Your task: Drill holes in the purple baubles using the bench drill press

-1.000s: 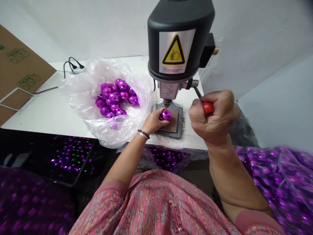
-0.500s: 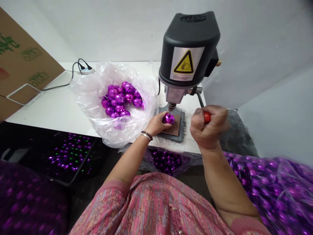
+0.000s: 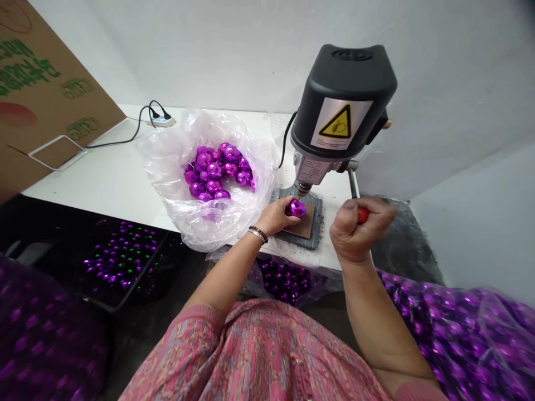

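Purple mirrored bauble (image 3: 296, 208) held under bench drill bit (image 3: 300, 195), over brown pad (image 3: 305, 227). L hand (image 3: 275, 216) fingers clamped on it; R hand (image 3: 358, 229) fingers shut round red lever grip (image 3: 363, 214). Risk: loose L grip, bauble slips; forced feed may crack shell.

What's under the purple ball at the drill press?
A brown pad lies below the purple ball, on the drill press's grey base plate. The ball and left hand hide the pad's middle, so whether the two touch cannot be seen.
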`<state>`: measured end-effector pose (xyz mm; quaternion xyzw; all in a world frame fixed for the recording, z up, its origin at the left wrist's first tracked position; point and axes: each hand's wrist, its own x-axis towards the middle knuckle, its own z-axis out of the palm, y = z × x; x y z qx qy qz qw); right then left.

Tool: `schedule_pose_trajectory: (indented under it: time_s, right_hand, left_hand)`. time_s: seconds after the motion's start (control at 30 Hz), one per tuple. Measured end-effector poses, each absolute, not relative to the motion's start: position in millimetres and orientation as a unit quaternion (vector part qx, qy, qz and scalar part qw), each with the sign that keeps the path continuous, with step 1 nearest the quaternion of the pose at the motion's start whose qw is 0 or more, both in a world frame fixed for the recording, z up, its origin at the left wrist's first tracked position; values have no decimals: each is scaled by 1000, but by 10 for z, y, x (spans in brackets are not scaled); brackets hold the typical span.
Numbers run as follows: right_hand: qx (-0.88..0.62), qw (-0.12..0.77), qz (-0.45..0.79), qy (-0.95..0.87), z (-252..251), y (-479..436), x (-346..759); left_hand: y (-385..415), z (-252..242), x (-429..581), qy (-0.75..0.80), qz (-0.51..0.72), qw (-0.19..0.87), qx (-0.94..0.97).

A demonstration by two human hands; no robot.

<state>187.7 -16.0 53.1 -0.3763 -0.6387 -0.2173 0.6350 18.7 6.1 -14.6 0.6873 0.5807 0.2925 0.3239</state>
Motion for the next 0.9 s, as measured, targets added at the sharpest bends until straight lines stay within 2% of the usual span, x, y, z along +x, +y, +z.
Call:
schedule_pose_trajectory:
  time_s: [0.13,0.27,0.4,0.5,0.57,0.63,0.67,0.73,0.83,0.9]
  right_hand:
    - [-403,648,-182,-620,895,-70,1885]
    - [-477,625,-84,-612,1223,14,1920]
    - [-485,624,-78,-607,1254,31,1931]
    - [-485,625,-80,-606,1211,27,1933]
    - [-485,624,-82,-607,1196,26,1939]
    - [-481,623,-86,-611,1190,27,1950]
    - [-479,621,-86,-615,1188,27,1956]
    - [-469,622,-86,-621,1181,25,1967]
    - [-452,627,-88,-628,1176,8,1966]
    - [-456,628,-89,-625,1183,-12,1953]
  left_hand:
    - [24,-158,185,589,295,329,677]
    - [-211,-148,108,575,295,318,694]
    - [-536,-13,-93,493,267,316,766]
    - [-594,205,-376,500,283,329,749]
    - [-497,338,-630,577,308,282,702]
    - [-330,400,-892,687,310,164,636]
    - [-242,399,-1007,737,283,111,603]
    - [-93,341,-1177,816,190,70,541]
    - [18,200,-1257,854,69,103,506]
    - [32,132,-1230,842,36,121,524]
